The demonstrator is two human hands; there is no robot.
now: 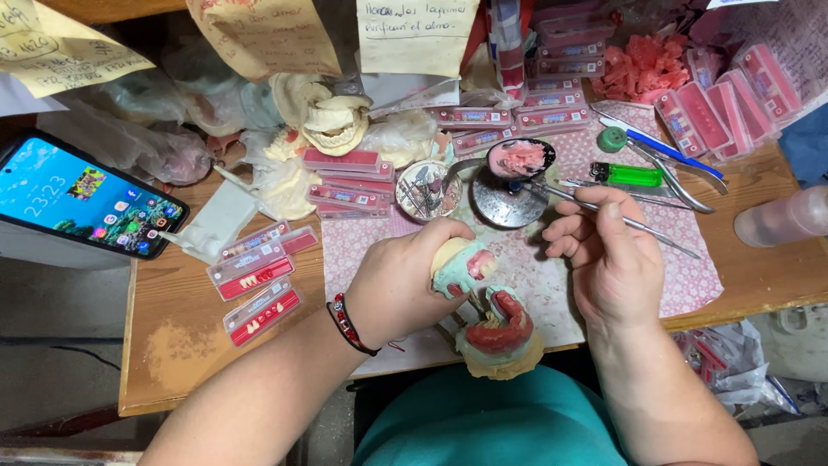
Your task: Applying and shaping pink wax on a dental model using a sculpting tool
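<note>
Gripping dental cast (pixel 461 266) in left hand (pixel 398 289), fingers closed around base, above desk (pixel 172 345) edge. Right hand (pixel 608 259) fingers pinching metal wax tool (pixel 638 223). Probably brittle plaster, soft wax rim: hold by base, not teeth.

A dental technician's workshop is showing here. Trays of false teeth (pixel 259 285) are lying at centre left of the wooden desk (pixel 172 345), plaster jaw casts (pixel 323 116) are sitting near the top, and metal instruments (pixel 673 168) are resting at upper right.

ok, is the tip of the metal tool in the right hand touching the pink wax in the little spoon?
Touching. In the head view, the metal tool held by the right hand ends at the rim of the spoon, in the pink wax.
</note>
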